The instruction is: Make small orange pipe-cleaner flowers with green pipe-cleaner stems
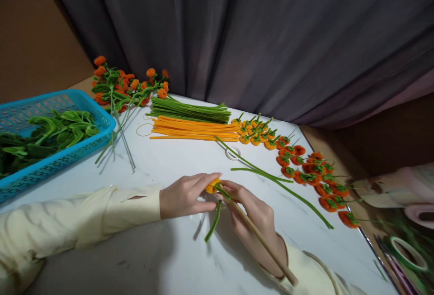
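My left hand [183, 195] pinches a small yellow-orange pipe-cleaner flower head [211, 186] between thumb and fingers. Wrapped round a wooden stick [261, 238], my right hand [254, 213] has its fingertips close against the flower. A green pipe cleaner [213, 225] curves around the stick's tip at the flower's base, its loose end hanging down between my hands. Part of the stick and the inner fingers of my right hand are hidden. Two long green pipe cleaners [264, 172] lie on the table just beyond my right hand.
A blue basket [57, 155] of green leaves stands left. Orange pipe cleaners [193, 130] and green pipe cleaners [193, 110] lie in bundles at the back, near a white ring [233, 152]. Yellow flower heads [256, 139] and orange flower heads [307, 177] line the right; stemmed flowers [118, 89] lie back left.
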The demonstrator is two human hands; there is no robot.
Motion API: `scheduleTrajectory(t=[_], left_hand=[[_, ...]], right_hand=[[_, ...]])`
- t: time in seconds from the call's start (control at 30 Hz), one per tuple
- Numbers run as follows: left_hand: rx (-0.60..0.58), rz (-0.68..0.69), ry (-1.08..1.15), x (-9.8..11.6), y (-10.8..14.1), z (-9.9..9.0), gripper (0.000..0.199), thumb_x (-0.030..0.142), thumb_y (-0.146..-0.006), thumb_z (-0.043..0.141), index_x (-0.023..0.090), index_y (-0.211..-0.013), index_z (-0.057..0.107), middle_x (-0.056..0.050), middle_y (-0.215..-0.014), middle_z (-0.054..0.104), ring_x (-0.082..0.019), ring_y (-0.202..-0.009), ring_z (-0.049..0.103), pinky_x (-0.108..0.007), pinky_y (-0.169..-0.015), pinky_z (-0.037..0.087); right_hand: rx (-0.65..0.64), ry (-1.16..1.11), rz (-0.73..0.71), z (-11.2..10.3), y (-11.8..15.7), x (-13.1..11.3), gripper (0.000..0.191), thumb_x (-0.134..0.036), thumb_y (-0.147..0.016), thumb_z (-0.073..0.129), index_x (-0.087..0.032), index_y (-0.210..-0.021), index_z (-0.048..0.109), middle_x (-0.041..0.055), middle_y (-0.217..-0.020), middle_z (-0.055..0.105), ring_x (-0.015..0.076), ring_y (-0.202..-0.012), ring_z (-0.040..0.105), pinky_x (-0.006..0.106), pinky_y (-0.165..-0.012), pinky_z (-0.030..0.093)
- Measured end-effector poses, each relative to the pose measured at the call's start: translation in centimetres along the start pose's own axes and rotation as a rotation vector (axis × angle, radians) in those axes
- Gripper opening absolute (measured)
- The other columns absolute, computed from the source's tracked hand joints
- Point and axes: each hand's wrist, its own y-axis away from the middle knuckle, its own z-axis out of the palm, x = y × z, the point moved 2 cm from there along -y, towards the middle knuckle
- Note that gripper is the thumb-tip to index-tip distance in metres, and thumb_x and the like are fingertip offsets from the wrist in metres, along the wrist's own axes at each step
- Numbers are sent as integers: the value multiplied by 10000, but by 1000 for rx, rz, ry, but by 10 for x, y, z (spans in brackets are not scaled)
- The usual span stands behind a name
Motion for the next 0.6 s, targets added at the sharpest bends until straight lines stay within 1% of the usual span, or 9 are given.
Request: scheduleTrajectory(t=[0.13,0.33,0.43,0.53,0.6], left_hand=[[8,-6,-39,0,0,0,491,331,-820,577,150,-1262,467,-122,-1096,649,-224,-997,615,-318,-868,504],[21,73,-173,1,0,0,497,299,-861,480,134,-1322,395,-138,-1119,632,-221,-1018,607,-304,-841,519],[28,129,-176,1,0,0,528,259,-873,449,115,-1365,321,-159,-1146,609,-228,-1038,596,-314,-848,515],[13,177,-142,1,1,0,564,218,-879,419,121,-1403,237,-161,-1141,602,-233,-1040,592,-320,-835,519],[12,190,-136,1,0,0,560,198,-887,394,134,-1413,212,-155,-1129,606,-236,-1030,597,-321,-812,525]], right_hand=[[8,-17,10,2,0,-2,253,-55,-850,392,-190,-1000,545,89,-995,650,148,-849,661,240,-710,554],[21,-20,34,0,-3,1,232,-97,-862,432,-201,-1033,548,63,-962,679,155,-831,667,232,-701,544],[14,-42,53,-1,-6,1,192,-123,-865,467,-202,-1005,573,63,-948,676,154,-811,660,237,-698,533],[-2,-86,121,-4,-10,2,149,-157,-861,513,-197,-980,594,58,-900,682,147,-756,653,227,-656,518],[-21,-125,169,-6,-12,3,100,-182,-863,527,-194,-929,601,50,-848,686,142,-703,647,225,-626,511]])
